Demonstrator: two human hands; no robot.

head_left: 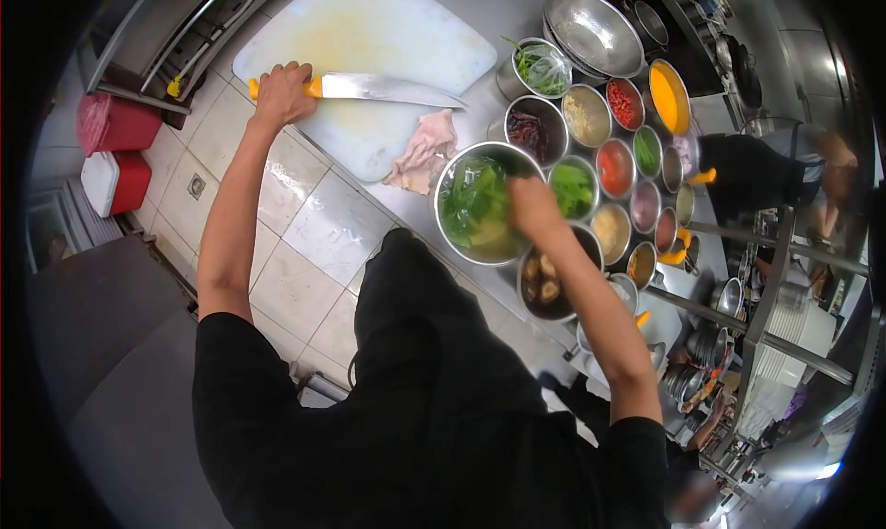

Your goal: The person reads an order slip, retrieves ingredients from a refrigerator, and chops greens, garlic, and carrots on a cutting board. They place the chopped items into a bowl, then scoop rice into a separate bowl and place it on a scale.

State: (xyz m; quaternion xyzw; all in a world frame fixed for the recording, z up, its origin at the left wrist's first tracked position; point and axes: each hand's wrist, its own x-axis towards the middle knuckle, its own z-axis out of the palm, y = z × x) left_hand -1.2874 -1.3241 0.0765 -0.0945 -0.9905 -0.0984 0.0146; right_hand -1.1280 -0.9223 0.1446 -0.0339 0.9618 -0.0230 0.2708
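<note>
My left hand (284, 95) is closed around the yellow handle of a large knife (383, 90). Its wide blade lies flat over a white cutting board (434, 26), pointing right. At the board's near corner is a pale pink piece of meat or skin (426, 151). My right hand (533, 206), smeared by motion, is at the right side of a steel pot (446, 234) of green leaves (475, 202) in liquid. Its fingers cannot be made out. Beneath my right forearm, a pot of brown mushrooms (544, 285) is partly covered.
Several steel containers crowd the counter on the right, among them chopped greens (572, 188), dried red chillies (531, 134) and a yellow-orange liquid (668, 95). Stacked metal bowls (593, 31) stand behind. Another person (775, 160) is at far right. A red-and-white cooler (115, 180) sits on the floor at left.
</note>
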